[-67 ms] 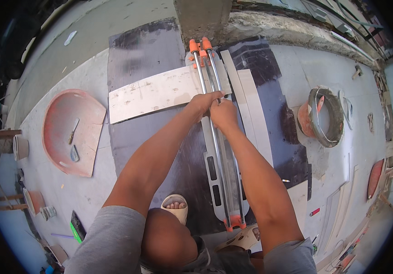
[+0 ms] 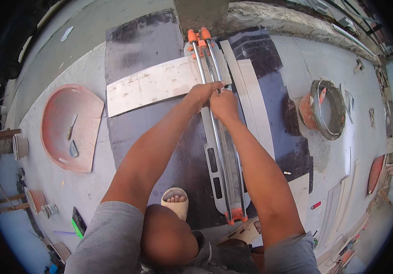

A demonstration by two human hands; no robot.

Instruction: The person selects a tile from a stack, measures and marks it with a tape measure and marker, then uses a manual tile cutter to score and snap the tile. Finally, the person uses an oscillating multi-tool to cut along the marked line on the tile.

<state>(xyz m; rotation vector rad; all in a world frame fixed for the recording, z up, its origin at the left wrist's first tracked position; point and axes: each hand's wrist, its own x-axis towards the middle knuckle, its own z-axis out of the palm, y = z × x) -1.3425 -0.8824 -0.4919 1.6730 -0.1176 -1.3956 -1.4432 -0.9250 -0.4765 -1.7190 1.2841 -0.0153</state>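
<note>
A manual tile cutter (image 2: 213, 157) with two steel rails and orange end pieces lies lengthwise in front of me. A long pale tile (image 2: 148, 85) sits crosswise on it, reaching out to the left. My left hand (image 2: 201, 95) and my right hand (image 2: 224, 105) are closed side by side at the rails, by the tile's near edge. They grip the cutter's sliding handle, mostly hidden under my fingers. Narrow pale tile strips (image 2: 254, 98) lie along the cutter's right side.
Dark ribbed sheets (image 2: 141, 50) lie under the cutter. To the left is a cut-open reddish basin (image 2: 52, 137) holding a knife (image 2: 72, 128) and a small blue-grey tool (image 2: 73, 149). A mortar-stained bucket (image 2: 307, 109) stands at right. A concrete post (image 2: 201, 16) rises beyond the cutter.
The whole scene sits slightly higher in the picture. My hands keep about the same place on the cutter.
</note>
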